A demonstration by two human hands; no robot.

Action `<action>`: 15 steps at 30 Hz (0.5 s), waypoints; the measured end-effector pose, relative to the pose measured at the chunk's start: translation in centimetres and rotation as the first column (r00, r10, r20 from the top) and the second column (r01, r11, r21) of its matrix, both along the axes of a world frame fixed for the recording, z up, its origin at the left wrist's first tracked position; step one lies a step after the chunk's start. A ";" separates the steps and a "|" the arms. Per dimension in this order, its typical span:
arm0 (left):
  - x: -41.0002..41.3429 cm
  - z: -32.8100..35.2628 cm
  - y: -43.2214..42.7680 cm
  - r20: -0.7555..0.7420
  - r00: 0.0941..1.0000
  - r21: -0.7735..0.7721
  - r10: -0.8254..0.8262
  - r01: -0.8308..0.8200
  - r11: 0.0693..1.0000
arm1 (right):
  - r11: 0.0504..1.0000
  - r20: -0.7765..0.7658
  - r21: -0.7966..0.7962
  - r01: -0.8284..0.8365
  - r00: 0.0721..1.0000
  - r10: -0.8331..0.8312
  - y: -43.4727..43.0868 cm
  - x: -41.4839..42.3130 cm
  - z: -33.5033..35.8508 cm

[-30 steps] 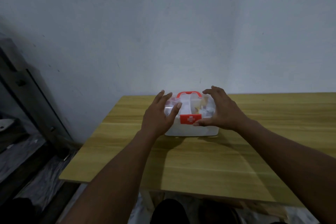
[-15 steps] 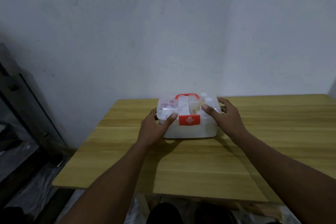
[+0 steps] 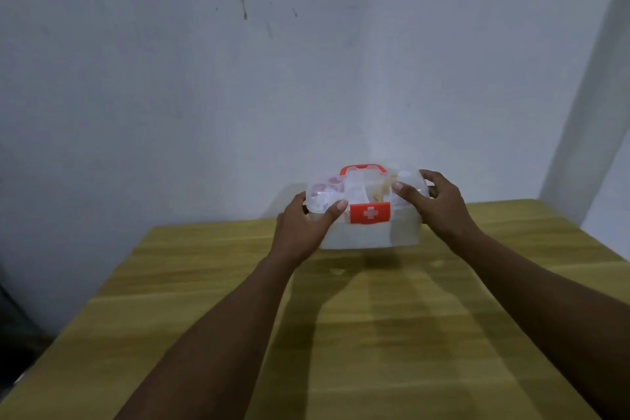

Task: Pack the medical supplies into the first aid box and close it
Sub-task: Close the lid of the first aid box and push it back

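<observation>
Head view: both hands, the left hand (image 3: 300, 225) and right hand (image 3: 439, 201), grip the first aid box (image 3: 368, 215) on the counter (image 3: 375, 334); supplies show inside, the lid looks down, latch seemingly unconfirmed.

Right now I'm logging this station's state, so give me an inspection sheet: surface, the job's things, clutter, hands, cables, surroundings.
Surface: wooden table, light grain, crossed by the arms' shadows.
Job's things: first aid box stands at the table's far side near the wall; clear lid on, red handle on top, red latch with a white cross in front; whether it is fastened cannot be told. Supplies show blurred through the lid.
Clutter: nothing seen.
Hands: left hand grips the box's left end, right hand its right end, thumbs on the lid.
Cables: nothing seen.
Surroundings: pale wall with dark specks; dark shapes at lower left, unclear.
</observation>
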State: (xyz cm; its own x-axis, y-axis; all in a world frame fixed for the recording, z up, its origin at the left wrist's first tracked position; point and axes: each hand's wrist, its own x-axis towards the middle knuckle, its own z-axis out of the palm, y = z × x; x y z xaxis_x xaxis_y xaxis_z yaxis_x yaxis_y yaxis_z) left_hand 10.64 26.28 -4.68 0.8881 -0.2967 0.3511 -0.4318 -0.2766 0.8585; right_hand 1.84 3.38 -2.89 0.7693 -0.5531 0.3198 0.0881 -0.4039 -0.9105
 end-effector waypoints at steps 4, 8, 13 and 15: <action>3.0 -0.4 -2.1 -0.021 1.000 0.022 -0.006 0.006 1.000 | 1.000 -0.027 -0.003 -0.021 0.999 0.021 -2.2 3.2 0.1; 5.3 -1.7 -3.2 -0.067 0.998 0.051 -0.009 0.012 0.999 | 0.999 -0.090 0.018 -0.036 0.995 0.037 -3.4 6.3 -1.6; 7.0 -3.9 -3.2 -0.107 0.994 0.099 -0.014 0.025 0.995 | 0.999 -0.140 0.042 -0.013 0.990 0.019 -3.4 8.3 -4.4; 7.1 -4.0 -3.2 -0.110 0.994 0.120 -0.013 0.026 0.992 | 0.999 -0.141 0.042 -0.006 0.990 0.012 -3.4 8.6 -4.8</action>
State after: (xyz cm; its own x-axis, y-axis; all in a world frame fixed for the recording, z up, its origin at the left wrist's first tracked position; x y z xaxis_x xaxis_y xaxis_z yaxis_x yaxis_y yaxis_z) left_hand 17.77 23.06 -8.69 0.9127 -0.3487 0.2130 -0.3438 -0.3736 0.8615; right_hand 10.39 -0.04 -7.69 0.8103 -0.5562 0.1845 -0.0391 -0.3655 -0.9300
